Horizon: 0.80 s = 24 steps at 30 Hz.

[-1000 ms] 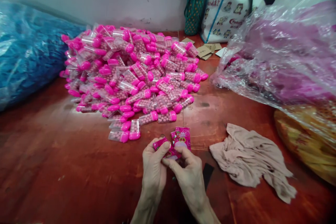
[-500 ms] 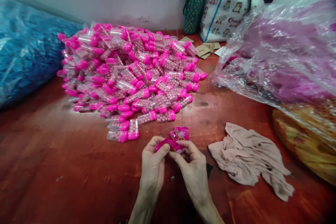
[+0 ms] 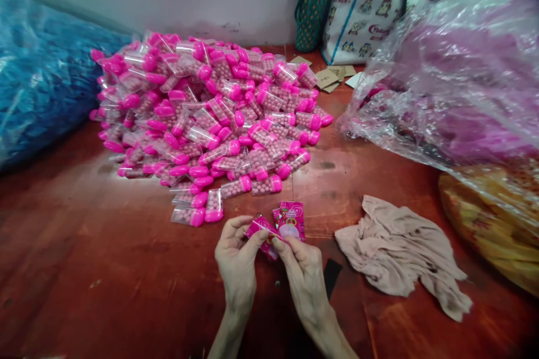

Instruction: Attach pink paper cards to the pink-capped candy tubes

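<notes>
Between my two hands is a small pink printed sleeve, with a fold or edge showing across it. My left hand pinches its left part between thumb and fingers. At its right edge my right hand is closed, thumb against the fingers. Just beyond my fingers lie more pink printed sleeves, flat on the red surface. A large heap of clear bottles with pink caps, filled with small pink balls, rises behind them. Two bottles stick out at the front of the heap, nearest my left hand.
A crumpled beige cloth lies to the right, with a dark strip beside my right hand. Plastic bags, one blue and one pink, flank the heap. Cardboard pieces and a white tote bag are at the back.
My hands have shifted slightly left and the held sleeve is turned so more of its printed face shows. The sleeves behind and the dark strip are less covered now.
</notes>
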{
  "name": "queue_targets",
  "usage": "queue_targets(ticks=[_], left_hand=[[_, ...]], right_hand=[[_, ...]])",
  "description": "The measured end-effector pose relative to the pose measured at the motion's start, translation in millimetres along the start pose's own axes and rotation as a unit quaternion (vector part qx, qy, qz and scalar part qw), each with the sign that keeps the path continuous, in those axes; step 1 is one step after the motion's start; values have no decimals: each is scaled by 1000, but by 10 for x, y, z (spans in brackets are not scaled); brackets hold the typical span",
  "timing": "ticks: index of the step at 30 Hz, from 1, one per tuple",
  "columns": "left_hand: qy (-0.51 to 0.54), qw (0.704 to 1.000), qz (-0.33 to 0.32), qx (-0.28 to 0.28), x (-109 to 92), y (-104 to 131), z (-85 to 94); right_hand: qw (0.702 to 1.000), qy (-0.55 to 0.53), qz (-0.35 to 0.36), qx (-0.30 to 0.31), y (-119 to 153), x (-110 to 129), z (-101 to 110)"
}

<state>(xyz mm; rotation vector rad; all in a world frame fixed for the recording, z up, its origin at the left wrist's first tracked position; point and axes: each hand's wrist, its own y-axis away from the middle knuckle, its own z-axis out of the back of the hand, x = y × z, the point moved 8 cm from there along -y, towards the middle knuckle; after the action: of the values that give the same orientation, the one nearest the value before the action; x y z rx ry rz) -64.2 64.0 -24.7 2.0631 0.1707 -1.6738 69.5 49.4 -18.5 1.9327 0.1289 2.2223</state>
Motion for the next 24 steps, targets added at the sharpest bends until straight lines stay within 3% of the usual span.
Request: queue_targets(ticks=[8,15,20,24], left_hand=[[-100,989,-106,-24,-251,42,80],[-75,995,-58,-19,-196,8,104],[-26,1000,-4,17,-59,-10,72],[-21,1000,-5,-5,-22,-8,113]], right_hand=[[997,42,58,17,-3,102,-14],[992,76,97,6,-9,144,-19],[998,23,56,-3,-11,85,22],[998,-5,53,-34,2,72,71]])
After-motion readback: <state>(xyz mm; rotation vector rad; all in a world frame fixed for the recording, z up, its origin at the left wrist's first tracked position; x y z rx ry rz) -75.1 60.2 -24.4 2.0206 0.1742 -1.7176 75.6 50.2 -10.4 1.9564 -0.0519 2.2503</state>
